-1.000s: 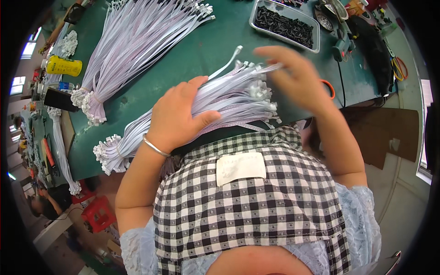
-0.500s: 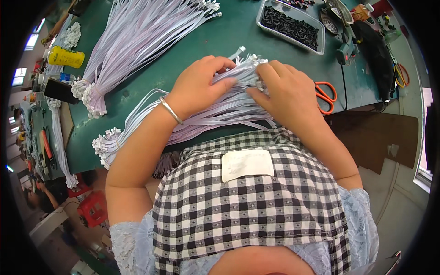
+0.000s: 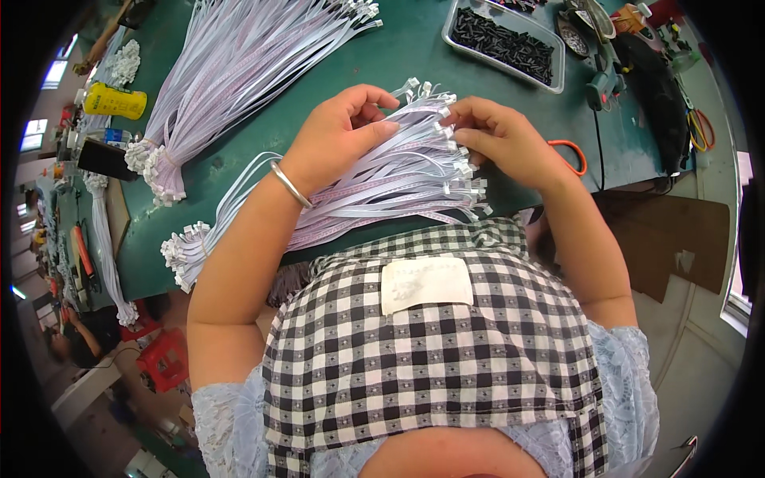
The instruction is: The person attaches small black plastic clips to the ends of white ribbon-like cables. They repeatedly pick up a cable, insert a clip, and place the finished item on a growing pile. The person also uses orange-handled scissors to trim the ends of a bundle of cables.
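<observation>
A bundle of flat white ribbon cables (image 3: 374, 187) lies across the bench in front of me, its white connector ends fanned out at the right. My left hand (image 3: 339, 131) wears a silver bangle at the wrist and rests at the bundle's far edge. Its fingers are bent, with a gap between thumb and index, and the thumb touches the cables. At the connector ends, my right hand (image 3: 502, 139) is closed, thumb and fingertips pinching a white cable connector (image 3: 449, 123). Its other fingers are curled and partly hidden.
A larger cable bundle (image 3: 231, 80) lies at the far left, near a yellow bottle (image 3: 115, 99) and a dark phone-like slab (image 3: 106, 159). A clear tray (image 3: 504, 44) of small black tubes stands at the back. Orange-handled scissors (image 3: 575, 151) lie partly behind my right hand.
The connector ends have spread out toward me from a tighter clump. My left hand has shifted slightly left and its grip has loosened. My right hand has moved right, now covering more of the scissors.
</observation>
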`<state>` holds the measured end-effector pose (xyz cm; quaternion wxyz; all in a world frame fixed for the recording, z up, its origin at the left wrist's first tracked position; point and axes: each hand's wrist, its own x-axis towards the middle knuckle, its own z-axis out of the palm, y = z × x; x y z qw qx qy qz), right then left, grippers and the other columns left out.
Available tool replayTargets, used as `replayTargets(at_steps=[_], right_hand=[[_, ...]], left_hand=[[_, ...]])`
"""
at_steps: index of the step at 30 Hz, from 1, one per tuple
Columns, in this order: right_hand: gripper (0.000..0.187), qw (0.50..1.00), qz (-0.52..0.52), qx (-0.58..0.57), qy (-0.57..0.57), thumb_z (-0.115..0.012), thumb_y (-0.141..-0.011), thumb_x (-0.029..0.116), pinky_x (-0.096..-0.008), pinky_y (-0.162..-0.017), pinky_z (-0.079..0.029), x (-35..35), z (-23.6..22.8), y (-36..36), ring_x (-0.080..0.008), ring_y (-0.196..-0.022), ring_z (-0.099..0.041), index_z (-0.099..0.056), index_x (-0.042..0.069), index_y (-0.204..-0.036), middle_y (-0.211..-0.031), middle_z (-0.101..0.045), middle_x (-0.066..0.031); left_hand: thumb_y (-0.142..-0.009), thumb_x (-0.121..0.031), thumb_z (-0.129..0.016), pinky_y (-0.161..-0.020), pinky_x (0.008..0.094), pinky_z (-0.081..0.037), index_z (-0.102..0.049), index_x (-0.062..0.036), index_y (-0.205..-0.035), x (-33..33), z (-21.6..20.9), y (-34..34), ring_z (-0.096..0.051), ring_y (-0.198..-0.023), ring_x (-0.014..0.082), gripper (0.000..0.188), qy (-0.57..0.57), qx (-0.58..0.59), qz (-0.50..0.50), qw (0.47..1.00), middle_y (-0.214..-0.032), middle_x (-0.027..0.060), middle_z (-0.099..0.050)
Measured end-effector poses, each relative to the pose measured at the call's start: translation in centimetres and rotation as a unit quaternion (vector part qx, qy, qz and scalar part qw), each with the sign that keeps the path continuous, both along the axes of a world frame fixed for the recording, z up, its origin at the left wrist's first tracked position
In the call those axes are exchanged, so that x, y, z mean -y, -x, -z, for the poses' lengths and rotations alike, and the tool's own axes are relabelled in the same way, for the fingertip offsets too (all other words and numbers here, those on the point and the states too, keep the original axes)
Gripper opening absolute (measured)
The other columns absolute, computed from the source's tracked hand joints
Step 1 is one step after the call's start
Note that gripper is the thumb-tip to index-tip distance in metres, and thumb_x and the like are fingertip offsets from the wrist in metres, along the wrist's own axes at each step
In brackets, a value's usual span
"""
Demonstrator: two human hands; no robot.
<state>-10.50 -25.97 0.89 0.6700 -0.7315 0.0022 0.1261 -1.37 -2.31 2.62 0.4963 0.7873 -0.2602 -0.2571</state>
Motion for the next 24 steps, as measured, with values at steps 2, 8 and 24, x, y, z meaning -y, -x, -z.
replayTargets(at_steps=[2, 8, 24], right_hand=[[0.021, 0.996, 0.045, 0.026, 0.074, -0.061, -0.09, 0.01, -0.023, -0.063, -0.045, 1.0, -0.9, 0.1, -0.0072, -0.069, -0.054, -0.062, 0.006, -0.11, -0.077, -0.059, 0.0002], [0.034, 0.901, 0.096, 0.253, 0.338, -0.071, -0.08, 0.033, -0.0328, -0.072, -0.05, -0.9, -3.1, 1.4, -0.0228, -0.083, -0.063, -0.064, 0.006, -0.1, -0.09, -0.064, -0.0076], [0.031, 0.836, 0.071, 0.182, 0.512, -0.062, -0.086, 0.035, -0.0421, -0.068, -0.05, 1.4, -4.1, 0.3, -0.0322, -0.075, -0.064, -0.064, 0.013, -0.108, -0.075, -0.066, -0.0102]], left_hand=[[-0.083, -0.013, -0.069, -0.076, 0.0238, -0.044, -0.06, -0.0052, -0.113, -0.3, -0.1, -0.1, -0.053, -0.083, 0.0088, 0.032, 0.0, 0.048, -0.013, 0.999, -0.092, -0.001, -0.058], [-0.08, -0.025, -0.071, -0.096, 0.0369, -0.041, -0.054, -0.0055, -0.125, -1.1, -4.3, 0.2, -0.052, -0.108, 0.0268, 0.052, -0.096, 0.394, 0.072, 0.911, -0.12, 0.0113, -0.055], [-0.088, -0.035, -0.06, -0.085, 0.0373, -0.047, -0.055, -0.0058, -0.12, -7.9, -1.8, 2.6, -0.06, -0.1, 0.0309, 0.043, -0.236, 0.118, 0.029, 0.964, -0.108, 0.015, -0.062]])
